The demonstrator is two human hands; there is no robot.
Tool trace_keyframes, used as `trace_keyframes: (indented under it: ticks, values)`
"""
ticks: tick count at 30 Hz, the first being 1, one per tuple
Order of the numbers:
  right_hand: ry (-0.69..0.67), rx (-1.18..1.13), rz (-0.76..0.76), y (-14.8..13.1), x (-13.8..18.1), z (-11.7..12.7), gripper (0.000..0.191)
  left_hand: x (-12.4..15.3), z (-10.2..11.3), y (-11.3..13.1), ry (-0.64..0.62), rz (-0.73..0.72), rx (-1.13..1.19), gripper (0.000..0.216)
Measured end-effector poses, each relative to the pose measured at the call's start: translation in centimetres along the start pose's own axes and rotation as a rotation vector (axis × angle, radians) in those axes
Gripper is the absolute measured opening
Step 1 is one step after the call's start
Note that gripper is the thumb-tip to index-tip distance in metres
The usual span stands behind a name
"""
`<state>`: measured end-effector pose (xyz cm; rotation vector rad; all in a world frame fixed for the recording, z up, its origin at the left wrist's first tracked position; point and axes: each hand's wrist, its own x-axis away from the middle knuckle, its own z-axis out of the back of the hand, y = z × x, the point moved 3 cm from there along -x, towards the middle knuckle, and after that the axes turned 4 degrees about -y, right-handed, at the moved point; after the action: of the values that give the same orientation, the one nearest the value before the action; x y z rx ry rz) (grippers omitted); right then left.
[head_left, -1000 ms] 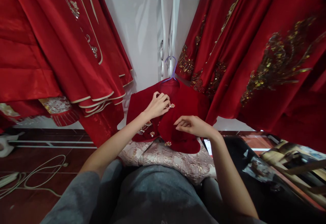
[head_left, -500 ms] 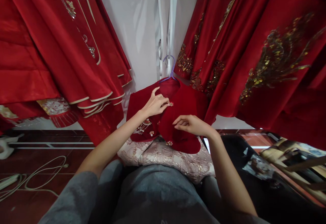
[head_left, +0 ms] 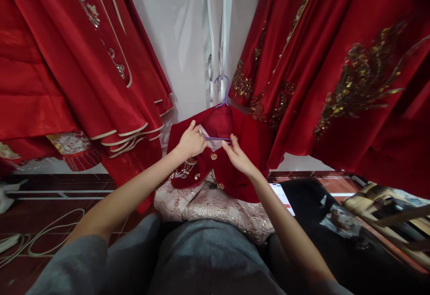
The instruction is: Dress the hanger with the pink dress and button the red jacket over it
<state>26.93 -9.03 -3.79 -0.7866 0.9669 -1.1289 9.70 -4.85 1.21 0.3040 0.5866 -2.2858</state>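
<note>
A dark red velvet jacket (head_left: 250,151) with jewelled flower buttons hangs on a purple hanger (head_left: 224,93) before me, its lower part over a pale pink brocade cloth (head_left: 215,207). My left hand (head_left: 192,142) is closed on the jacket's front edge near the neckline. Across from it, my right hand (head_left: 238,155) has thumb and fingers about the other front edge; its fingertips are a little blurred. Between the hands the neck opening is spread, and the hanger's bar and a pale patch show inside. Beaded trim (head_left: 183,169) lies below my left hand.
Red satin garments (head_left: 134,84) hang at the left, and more with gold sequins (head_left: 359,71) at the right. A lit phone (head_left: 281,198) and a clear plastic bag (head_left: 341,221) lie on a black surface (head_left: 312,241). A white cable (head_left: 57,228) coils on the tiled floor.
My left hand has moved left and down from a button to the front edge. My right hand has risen to the other edge. The neckline is now pulled apart, and more of the phone shows.
</note>
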Motion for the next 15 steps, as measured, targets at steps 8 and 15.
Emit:
trace_keyframes:
  ticks: [8, 15]
  values:
    - [0.342, 0.613, -0.183, -0.7, -2.0, 9.5, 0.079, 0.1, 0.6, -6.9, -0.04, 0.254, -0.058, 0.041]
    - [0.24, 0.812, -0.28, -0.1, -5.5, 13.9, 0.072, -1.2, -1.2, -9.1, -0.274, 0.485, 0.035, 0.046]
